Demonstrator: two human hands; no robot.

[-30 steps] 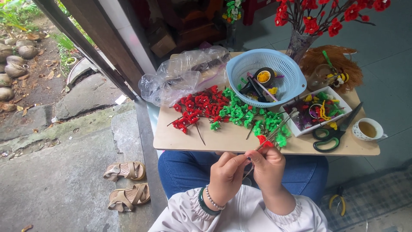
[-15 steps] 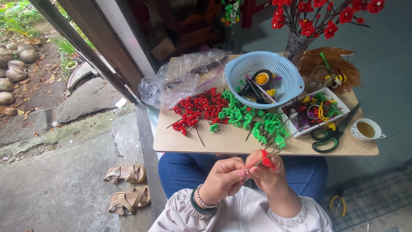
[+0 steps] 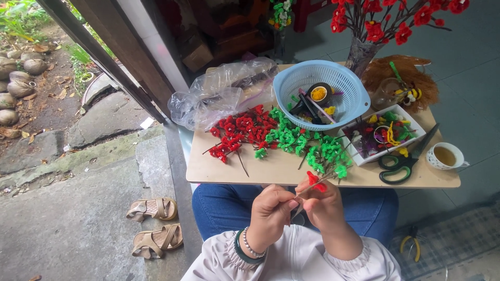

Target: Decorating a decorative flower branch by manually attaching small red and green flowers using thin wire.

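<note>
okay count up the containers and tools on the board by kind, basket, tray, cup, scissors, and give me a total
blue basket: 1
white tray: 1
cup of tea-coloured liquid: 1
green-handled scissors: 1
Total: 4

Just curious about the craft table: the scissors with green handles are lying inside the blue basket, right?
Not quite. The head view shows the scissors with green handles lying flat on the wooden board, between the white tray and the cup, outside the blue basket.
</note>
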